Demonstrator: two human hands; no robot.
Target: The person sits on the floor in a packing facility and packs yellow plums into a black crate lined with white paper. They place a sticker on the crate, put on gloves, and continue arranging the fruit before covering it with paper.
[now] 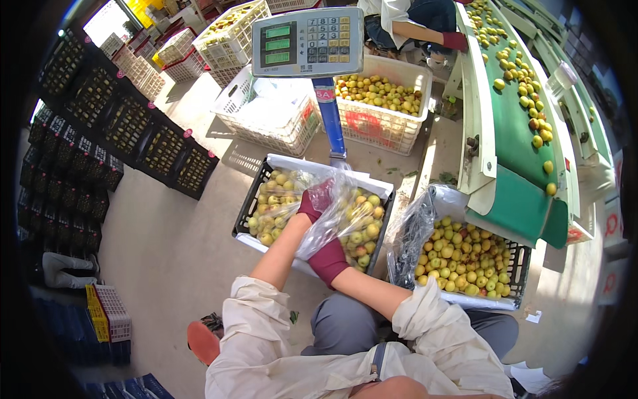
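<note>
In front of me a black plastic crate (242, 212), lined with white paper and clear plastic film, holds yellow-green and reddish round fruit (366, 232). My left hand (317, 197), in a dark red glove, reaches over the middle of the crate with the clear plastic film (326, 222) bunched at its fingers. Nearer to me, my right hand (329, 259), gloved alike, grips the lower end of that film by the crate's near side. Film and folds partly hide the fingertips of both hands. Behind the crate rises a weighing scale's display (307, 42) on a blue post (329, 117).
At right, a green conveyor belt (518, 129) carries fruit towards a second lined crate (521, 274) full of fruit. White crates (381, 132) stand beyond the scale. Stacked black crates (124, 114) line the left. Another person's gloved hand (454, 41) is beside the belt.
</note>
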